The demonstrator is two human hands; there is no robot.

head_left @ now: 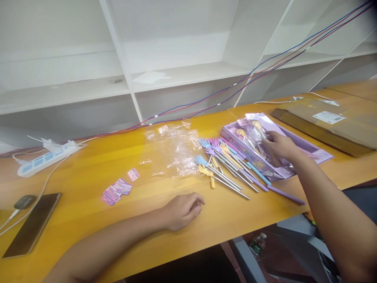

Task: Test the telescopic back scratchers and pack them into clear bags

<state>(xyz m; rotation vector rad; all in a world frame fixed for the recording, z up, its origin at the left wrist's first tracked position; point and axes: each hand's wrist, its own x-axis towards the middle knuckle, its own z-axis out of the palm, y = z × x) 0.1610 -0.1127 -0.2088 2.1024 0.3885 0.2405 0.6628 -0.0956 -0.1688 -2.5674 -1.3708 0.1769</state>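
Observation:
My right hand (279,146) reaches into a purple printed box (244,147). Its fingers are closed on a clear-wrapped back scratcher (257,131) there; the fingertips are partly hidden. Inside the box I see more wrapped pieces with yellow hand-shaped heads. My left hand (185,211) rests on the table, loosely curled with nothing visible in it. Beyond it lies a loose pile of back scratchers (232,163), with blue, yellow, purple and pink heads, metal rods and coloured handles. Empty clear plastic bags (176,151) are spread left of the pile.
Small pink and purple cards (116,191) lie left of my left hand. Farther left are a phone (33,224), a dark earbud case (24,202) and a power strip (48,157). A cardboard box (332,124) stands at the right. Cables cross before the white shelves.

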